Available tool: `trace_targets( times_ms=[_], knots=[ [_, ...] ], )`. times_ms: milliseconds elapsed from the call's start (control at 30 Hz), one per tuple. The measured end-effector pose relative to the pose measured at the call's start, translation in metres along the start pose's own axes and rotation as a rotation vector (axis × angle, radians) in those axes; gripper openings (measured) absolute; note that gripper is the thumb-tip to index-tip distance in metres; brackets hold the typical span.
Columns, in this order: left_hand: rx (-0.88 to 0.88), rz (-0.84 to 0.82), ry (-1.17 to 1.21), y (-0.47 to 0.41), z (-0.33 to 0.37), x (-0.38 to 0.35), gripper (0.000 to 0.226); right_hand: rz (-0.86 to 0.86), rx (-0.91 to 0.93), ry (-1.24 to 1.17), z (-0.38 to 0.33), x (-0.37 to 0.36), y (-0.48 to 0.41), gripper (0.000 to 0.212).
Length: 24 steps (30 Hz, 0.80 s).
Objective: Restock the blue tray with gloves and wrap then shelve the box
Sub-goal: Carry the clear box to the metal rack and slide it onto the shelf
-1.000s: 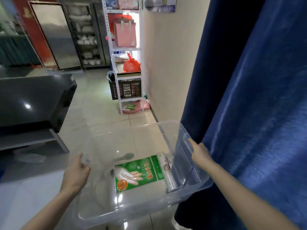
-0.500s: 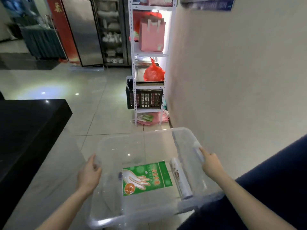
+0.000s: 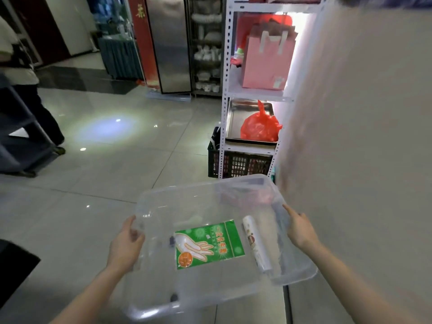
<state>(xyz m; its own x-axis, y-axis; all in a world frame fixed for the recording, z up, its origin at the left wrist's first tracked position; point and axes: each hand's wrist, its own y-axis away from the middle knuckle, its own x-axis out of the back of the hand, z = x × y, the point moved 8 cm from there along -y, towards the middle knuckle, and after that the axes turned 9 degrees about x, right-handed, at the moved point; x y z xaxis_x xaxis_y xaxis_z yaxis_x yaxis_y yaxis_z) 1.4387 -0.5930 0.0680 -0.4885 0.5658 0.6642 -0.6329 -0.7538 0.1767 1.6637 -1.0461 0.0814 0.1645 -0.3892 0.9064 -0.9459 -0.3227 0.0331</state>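
I carry a clear plastic box (image 3: 163, 197) at waist height over the tiled floor. My left hand (image 3: 126, 244) grips its left rim and my right hand (image 3: 300, 230) grips its right rim, index finger stretched forward. Flat on the box's bottom lies a green pack of gloves (image 3: 209, 244) with a hand printed on it. A roll of wrap (image 3: 256, 242) lies beside the pack, along the right wall of the box. No blue tray is in view.
A white metal shelf rack (image 3: 225, 90) stands ahead against the beige wall (image 3: 362, 136), holding a pink paper bag (image 3: 266, 61), a steel tray with a red plastic bag (image 3: 259, 127), and a black crate (image 3: 240, 163). A person (image 3: 30, 99) walks at far left.
I have moved forward past the blue curtain, which is out of view. The shelf rack is much closer. The box stays held in both hands and a walking person has appeared at left.
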Motion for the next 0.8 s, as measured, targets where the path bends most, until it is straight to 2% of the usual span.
trace_targets(
  times_ms=[167, 533, 667, 800],
  knots=[
    [0.047, 0.053, 0.014, -0.112, 0.023, -0.007, 0.059, -0.05, 0.103, 0.012, -0.042, -0.028, -0.146, 0.078],
    [0.112, 0.142, -0.078, -0.39, 0.068, 0.017, 0.054, -0.156, 0.08, -0.049, -0.169, -0.106, -0.435, 0.075],
    [0.126, 0.182, -0.103, -0.49, 0.095, 0.03, 0.054, -0.175, 0.082, -0.075, -0.214, -0.132, -0.543, 0.063],
    [0.143, 0.244, -0.14, -0.592, 0.121, 0.034, 0.052, -0.188, 0.129, -0.06, -0.257, -0.16, -0.655, 0.062]
  ],
)
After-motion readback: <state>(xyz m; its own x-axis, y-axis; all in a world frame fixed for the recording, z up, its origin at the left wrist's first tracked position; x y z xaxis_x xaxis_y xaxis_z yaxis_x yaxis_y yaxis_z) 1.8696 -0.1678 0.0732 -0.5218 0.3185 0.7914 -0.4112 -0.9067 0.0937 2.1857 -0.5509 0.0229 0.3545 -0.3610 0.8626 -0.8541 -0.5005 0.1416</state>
